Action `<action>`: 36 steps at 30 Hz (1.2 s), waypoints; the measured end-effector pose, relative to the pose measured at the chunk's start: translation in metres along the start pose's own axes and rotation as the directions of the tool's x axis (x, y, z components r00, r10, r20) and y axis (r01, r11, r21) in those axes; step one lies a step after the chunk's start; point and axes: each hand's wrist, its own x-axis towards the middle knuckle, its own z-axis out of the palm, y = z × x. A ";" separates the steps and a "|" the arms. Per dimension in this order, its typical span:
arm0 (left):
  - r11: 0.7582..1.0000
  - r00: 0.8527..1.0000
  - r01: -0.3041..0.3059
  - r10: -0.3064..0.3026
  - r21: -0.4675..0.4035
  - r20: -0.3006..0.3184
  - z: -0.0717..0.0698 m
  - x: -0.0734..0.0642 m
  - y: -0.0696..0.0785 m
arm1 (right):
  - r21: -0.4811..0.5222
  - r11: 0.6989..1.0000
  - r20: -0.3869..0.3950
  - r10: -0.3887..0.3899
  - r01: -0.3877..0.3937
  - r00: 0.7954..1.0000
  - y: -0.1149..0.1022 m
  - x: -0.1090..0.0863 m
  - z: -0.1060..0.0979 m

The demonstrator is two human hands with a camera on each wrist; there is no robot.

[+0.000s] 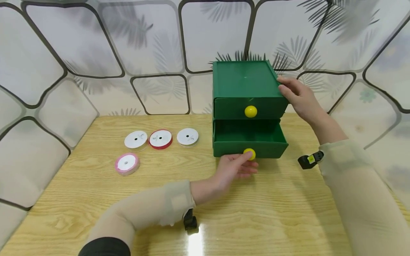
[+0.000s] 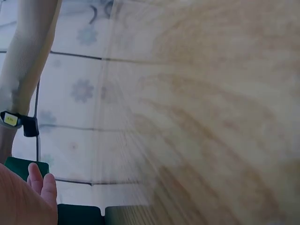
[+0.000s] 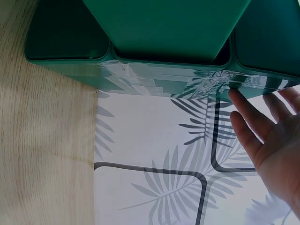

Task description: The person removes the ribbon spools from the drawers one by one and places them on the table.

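Observation:
A green two-drawer cabinet [image 1: 245, 80] stands on the table, its lower drawer [image 1: 250, 137] pulled out and showing a bare green inside. The upper drawer [image 1: 230, 108] is closed. At the lower drawer's front, my left hand [image 1: 229, 169] pinches the yellow knob [image 1: 250, 153] with the thumb on it and other fingers extended below. My right hand [image 1: 299, 96] rests its fingers against the cabinet's upper right side; in the right wrist view, these fingers [image 3: 248, 117] touch the taped side. Only part of my left hand [image 2: 28, 199] shows in the left wrist view.
Left of the cabinet lie two white spools [image 1: 136, 139] [image 1: 187, 136], a red-edged ribbon spool [image 1: 160, 138] and a pink ribbon roll [image 1: 127, 163]. Another yellow knob [image 1: 251, 111] is on the upper drawer. Patterned wall covering [image 1: 157, 94] stands behind the wooden table [image 1: 179, 170].

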 end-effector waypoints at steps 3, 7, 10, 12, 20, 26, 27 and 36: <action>1.000 1.000 0.001 -0.001 -0.001 -0.005 -0.001 0.006 0.002 | 0.000 1.000 0.000 0.001 -0.001 1.000 0.000 0.000 0.000; 1.000 1.000 -0.007 0.007 0.011 -0.009 -0.003 0.015 0.004 | 0.001 1.000 -0.003 -0.002 0.002 1.000 0.000 0.000 0.000; 1.000 1.000 -0.017 0.017 0.019 -0.015 -0.004 0.022 0.006 | 0.002 1.000 -0.005 -0.005 0.005 1.000 0.000 0.000 0.000; 0.999 1.000 -0.023 0.024 0.022 -0.018 -0.005 0.027 0.007 | 0.001 1.000 -0.006 -0.005 0.005 1.000 -0.001 0.000 0.000; 0.998 0.998 -0.058 0.058 0.023 -0.009 -0.010 0.043 0.011 | -0.002 1.000 -0.002 0.001 -0.001 1.000 -0.001 -0.001 0.000; 0.997 0.998 -0.063 0.063 0.042 -0.008 -0.012 0.051 0.013 | 0.002 1.000 0.006 -0.002 0.002 1.000 -0.001 -0.001 0.000; 0.997 0.998 -0.062 0.062 0.042 -0.008 -0.013 0.053 0.013 | 0.003 1.000 0.007 -0.002 0.002 1.000 -0.001 -0.001 -0.001; 0.996 0.998 -0.070 0.070 0.051 0.002 -0.016 0.063 0.017 | 0.014 1.000 0.008 -0.016 0.016 1.000 0.001 0.000 -0.001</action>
